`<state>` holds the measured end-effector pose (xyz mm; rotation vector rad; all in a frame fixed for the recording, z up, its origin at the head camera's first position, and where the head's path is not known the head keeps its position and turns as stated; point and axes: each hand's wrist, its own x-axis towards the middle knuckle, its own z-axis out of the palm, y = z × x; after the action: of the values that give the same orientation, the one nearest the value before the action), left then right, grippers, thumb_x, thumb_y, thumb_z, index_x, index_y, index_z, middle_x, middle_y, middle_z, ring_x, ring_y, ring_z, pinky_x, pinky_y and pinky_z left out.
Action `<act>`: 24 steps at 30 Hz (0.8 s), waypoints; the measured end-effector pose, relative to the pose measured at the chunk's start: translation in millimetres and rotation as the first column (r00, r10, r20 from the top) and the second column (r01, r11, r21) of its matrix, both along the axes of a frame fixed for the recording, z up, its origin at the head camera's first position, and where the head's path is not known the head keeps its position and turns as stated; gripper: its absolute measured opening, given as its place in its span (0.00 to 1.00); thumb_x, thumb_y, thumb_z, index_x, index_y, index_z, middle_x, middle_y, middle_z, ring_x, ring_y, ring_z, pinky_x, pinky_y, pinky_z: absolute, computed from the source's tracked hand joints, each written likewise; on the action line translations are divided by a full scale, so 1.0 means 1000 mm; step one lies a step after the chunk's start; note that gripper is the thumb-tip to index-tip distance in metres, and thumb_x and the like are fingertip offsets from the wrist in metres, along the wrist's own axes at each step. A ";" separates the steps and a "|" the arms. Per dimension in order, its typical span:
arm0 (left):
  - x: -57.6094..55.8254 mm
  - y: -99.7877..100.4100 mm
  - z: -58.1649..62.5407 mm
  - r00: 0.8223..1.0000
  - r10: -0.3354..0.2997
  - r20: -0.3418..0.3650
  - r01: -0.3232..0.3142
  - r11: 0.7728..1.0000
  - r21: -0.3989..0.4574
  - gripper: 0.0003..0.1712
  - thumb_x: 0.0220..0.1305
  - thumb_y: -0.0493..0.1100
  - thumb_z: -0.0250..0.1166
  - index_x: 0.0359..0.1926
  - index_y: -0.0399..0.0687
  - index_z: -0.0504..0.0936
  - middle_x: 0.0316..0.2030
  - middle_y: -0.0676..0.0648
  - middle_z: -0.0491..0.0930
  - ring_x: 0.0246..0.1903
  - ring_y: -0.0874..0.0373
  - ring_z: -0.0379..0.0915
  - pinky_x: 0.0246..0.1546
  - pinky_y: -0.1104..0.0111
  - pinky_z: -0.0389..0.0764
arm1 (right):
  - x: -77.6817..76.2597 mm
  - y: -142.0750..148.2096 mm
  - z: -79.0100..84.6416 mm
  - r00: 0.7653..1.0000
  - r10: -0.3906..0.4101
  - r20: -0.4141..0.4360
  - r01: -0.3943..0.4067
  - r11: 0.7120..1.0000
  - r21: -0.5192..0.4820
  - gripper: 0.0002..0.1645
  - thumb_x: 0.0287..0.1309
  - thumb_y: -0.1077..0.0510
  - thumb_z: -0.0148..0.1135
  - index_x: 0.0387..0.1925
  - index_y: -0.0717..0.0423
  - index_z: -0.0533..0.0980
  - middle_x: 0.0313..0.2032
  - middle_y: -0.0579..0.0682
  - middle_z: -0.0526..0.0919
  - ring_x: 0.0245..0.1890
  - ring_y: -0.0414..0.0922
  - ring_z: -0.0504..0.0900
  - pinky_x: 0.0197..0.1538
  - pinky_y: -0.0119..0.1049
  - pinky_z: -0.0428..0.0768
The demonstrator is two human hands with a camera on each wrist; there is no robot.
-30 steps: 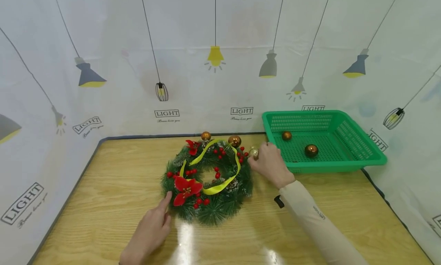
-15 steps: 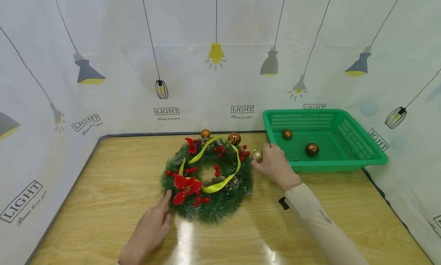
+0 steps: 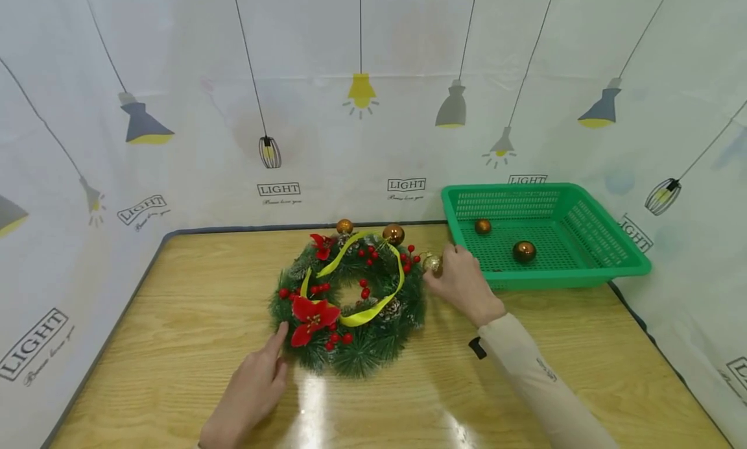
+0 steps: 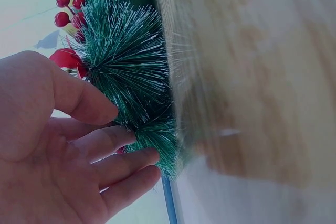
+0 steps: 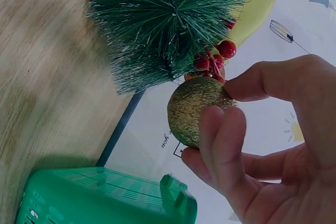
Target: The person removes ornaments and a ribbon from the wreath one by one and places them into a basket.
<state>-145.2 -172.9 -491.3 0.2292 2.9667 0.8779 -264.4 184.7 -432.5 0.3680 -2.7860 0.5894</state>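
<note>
A green pine wreath (image 3: pixel 362 358) lies on the wooden table, dressed with a yellow ribbon (image 3: pixel 364 316), red berries, pine cones and a red poinsettia flower (image 3: pixel 314 319). At its right edge my right hand (image 3: pixel 463 281) pinches a gold glitter bauble (image 5: pixel 194 109) between thumb and fingers; the right wrist view shows it close beside the berries. My left hand (image 3: pixel 252 384) is at the wreath's front left edge, its fingers (image 4: pixel 126 163) fairly straight and touching the needles. Two copper baubles, a small one (image 3: pixel 344 226) and a larger shiny one (image 3: pixel 393 234), sit along the wreath's far edge.
A green plastic basket (image 3: pixel 548 281) stands at the back right, close to my right hand. Inside it are a small copper bauble (image 3: pixel 482 226) and a larger brown one (image 3: pixel 524 251). A white printed backdrop (image 3: pixel 327 137) rises behind the table (image 3: pixel 192 306).
My right hand has shifted slightly right with the gold bauble still pinched. My left hand stays at the wreath's edge. The head view has moved a little.
</note>
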 end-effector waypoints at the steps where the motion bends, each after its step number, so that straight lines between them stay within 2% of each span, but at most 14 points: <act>1: 0.000 0.000 0.000 1.000 0.003 0.006 -0.003 1.000 0.001 0.42 0.66 0.34 0.58 0.79 0.41 0.55 0.20 0.56 0.69 0.19 0.66 0.62 0.39 0.63 0.81 | 0.000 0.000 0.000 1.000 0.001 -0.004 -0.001 1.000 0.000 0.13 0.52 0.58 0.65 0.30 0.65 0.73 0.24 0.55 0.73 0.20 0.46 0.71 0.21 0.34 0.71; 11: 0.000 -0.001 0.000 1.000 -0.008 -0.014 0.008 1.000 0.000 0.42 0.66 0.33 0.59 0.78 0.40 0.55 0.21 0.55 0.70 0.21 0.64 0.64 0.45 0.59 0.82 | 0.010 0.002 0.004 0.999 -0.025 -0.024 0.025 1.000 0.003 0.12 0.52 0.60 0.66 0.29 0.66 0.73 0.24 0.57 0.75 0.20 0.47 0.72 0.21 0.35 0.73; 18: 0.000 -0.001 0.002 1.000 -0.007 -0.018 0.007 1.000 -0.008 0.42 0.65 0.33 0.59 0.78 0.39 0.55 0.19 0.55 0.67 0.20 0.65 0.62 0.37 0.64 0.79 | 0.017 0.002 0.008 0.992 -0.003 -0.128 0.004 1.000 0.004 0.14 0.51 0.60 0.67 0.29 0.68 0.74 0.23 0.57 0.74 0.19 0.47 0.72 0.20 0.37 0.74; 24: 0.001 0.000 0.001 1.000 -0.008 -0.017 0.008 1.000 -0.003 0.41 0.65 0.33 0.58 0.78 0.39 0.56 0.19 0.55 0.66 0.20 0.65 0.62 0.37 0.64 0.78 | 0.017 0.004 0.006 0.984 -0.009 -0.179 0.003 0.999 -0.033 0.15 0.52 0.59 0.68 0.32 0.70 0.76 0.26 0.59 0.78 0.21 0.50 0.76 0.21 0.39 0.79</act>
<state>-144.6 -173.2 -490.1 0.2500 2.9799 0.8747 -247.8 188.4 -426.3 0.3851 -2.6019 0.5705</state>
